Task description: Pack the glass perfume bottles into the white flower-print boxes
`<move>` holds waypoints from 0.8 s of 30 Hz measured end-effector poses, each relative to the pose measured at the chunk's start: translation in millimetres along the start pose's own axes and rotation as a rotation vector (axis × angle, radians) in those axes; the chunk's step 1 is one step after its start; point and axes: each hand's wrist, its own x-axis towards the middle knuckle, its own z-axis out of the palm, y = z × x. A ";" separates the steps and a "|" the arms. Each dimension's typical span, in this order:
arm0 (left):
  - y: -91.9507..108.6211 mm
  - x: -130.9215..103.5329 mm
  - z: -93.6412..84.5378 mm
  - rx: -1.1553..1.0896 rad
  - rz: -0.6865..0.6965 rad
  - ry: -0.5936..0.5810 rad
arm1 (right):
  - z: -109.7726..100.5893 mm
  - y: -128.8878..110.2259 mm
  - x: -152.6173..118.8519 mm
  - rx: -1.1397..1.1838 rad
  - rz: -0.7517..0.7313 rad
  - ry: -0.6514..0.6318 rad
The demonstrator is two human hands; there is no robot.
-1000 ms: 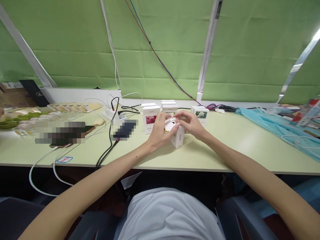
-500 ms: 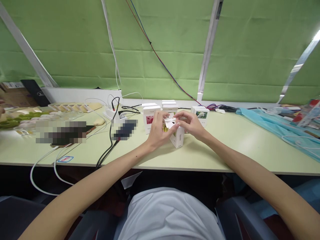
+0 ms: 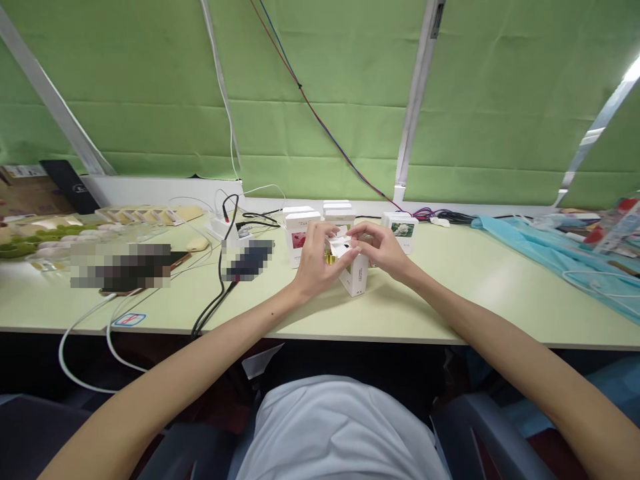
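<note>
Both hands are closed on one white box [image 3: 358, 279], which is near the middle of the table [image 3: 450, 300], towards its front edge. The box appears to stand upright; its top is open, with a white flap [image 3: 340, 247] raised between the hands. The left hand [image 3: 315, 260] grips the box from the left, thumb along the top edge, fingers curled behind. The right hand [image 3: 380, 251] has thumb and fingertips pinched at the top edge from the right; the exact contact is too small to tell. A gold-coloured surface [image 3: 330, 257] shows beside the left thumb; its nature cannot be determined.

Behind the hands stand more white cartons: a left group [image 3: 299, 220] with a red flower print, a middle group [image 3: 339, 212] and a right group [image 3: 398, 219] with a white flower print. A power strip [image 3: 225, 230] lies left of the cartons, and a light-blue sheet [image 3: 530, 243] covers part of the right side.
</note>
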 end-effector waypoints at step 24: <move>1.8 -0.3 -1.0 -0.006 -0.039 0.003 | -0.6 0.4 -1.4 0.036 0.028 -0.045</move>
